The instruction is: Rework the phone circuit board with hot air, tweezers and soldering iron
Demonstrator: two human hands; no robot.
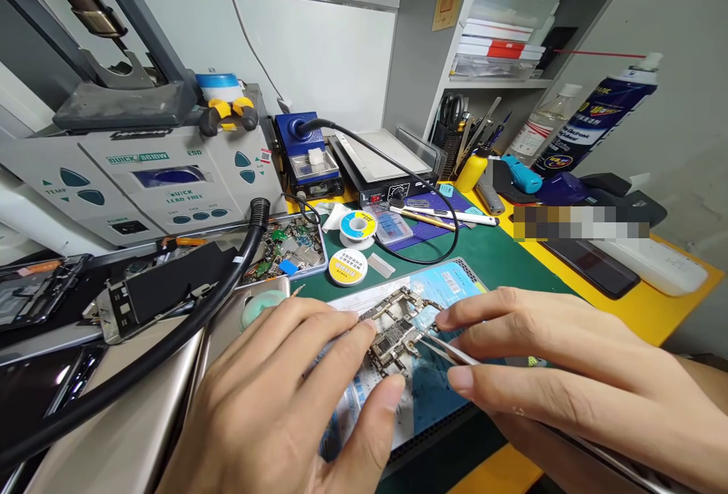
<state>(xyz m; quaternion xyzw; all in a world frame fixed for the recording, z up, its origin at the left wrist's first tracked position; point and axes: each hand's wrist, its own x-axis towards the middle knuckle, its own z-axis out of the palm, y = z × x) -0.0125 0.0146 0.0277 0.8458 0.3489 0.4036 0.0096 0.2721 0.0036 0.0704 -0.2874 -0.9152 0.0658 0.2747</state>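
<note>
"Phone logic board [395, 331]: where do you have it?"

"Between my hands, lying on the printed blue repair mat [437, 395]."

"Your left hand [267, 395] has its fingers pressed together, tips at the board's near edge, thumb curled below. Are you gripping it?"

"Can't tell from this view; it may only be steadying."

"Your right hand [546, 372] pinches steel tweezers [449, 346] between thumb and forefinger, tips at the board's right side. How far along are you?"

"Hard to judge. The board's components are too small to read from here, and parts are still on it."

"Beyond your left hand, you've got a tray of parts [290, 247], with a solder spool [357, 228] past the mat's far edge."
</note>
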